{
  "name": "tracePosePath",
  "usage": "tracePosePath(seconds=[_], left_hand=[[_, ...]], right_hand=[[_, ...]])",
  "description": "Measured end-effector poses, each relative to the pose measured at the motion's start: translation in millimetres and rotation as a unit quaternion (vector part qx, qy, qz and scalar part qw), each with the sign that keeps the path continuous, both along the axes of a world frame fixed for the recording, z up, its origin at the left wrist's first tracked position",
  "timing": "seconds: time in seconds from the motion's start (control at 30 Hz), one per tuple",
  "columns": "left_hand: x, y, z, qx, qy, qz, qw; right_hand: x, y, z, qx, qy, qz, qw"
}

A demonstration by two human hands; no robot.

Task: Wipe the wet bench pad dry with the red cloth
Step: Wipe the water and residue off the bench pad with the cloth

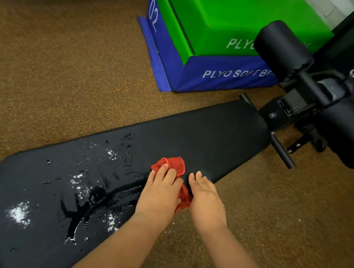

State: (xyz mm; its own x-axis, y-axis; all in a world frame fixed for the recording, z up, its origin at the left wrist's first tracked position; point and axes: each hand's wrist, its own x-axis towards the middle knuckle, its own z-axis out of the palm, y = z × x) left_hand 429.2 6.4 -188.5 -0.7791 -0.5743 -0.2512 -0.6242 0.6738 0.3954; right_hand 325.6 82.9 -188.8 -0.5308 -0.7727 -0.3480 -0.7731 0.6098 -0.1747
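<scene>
The red cloth [173, 166] lies bunched on the black bench pad [206, 134], under and between both hands. The left hand [159, 193] lies on it with straight fingers pressing it to the pad; cloth shows beyond its fingertips and at its right side. The right hand [206, 198] lies flat just beside it, fingers straight, its inner edge touching the cloth's near fold. Water streaks and droplets [99, 193] spread over the pad to the left of the left hand.
</scene>
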Motion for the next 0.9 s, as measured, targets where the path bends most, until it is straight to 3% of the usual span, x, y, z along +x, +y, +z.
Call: tracePosePath(seconds=[0.43,0.9], left_hand=[[33,-19,-13,-0.011,0.031,-0.101,0.994],[53,-32,-22,-0.032,0.062,-0.098,0.993]], right_hand=[[6,-3,5,0.001,0.001,-0.011,1.0],[8,-4,3,0.008,0.002,-0.013,1.0]])
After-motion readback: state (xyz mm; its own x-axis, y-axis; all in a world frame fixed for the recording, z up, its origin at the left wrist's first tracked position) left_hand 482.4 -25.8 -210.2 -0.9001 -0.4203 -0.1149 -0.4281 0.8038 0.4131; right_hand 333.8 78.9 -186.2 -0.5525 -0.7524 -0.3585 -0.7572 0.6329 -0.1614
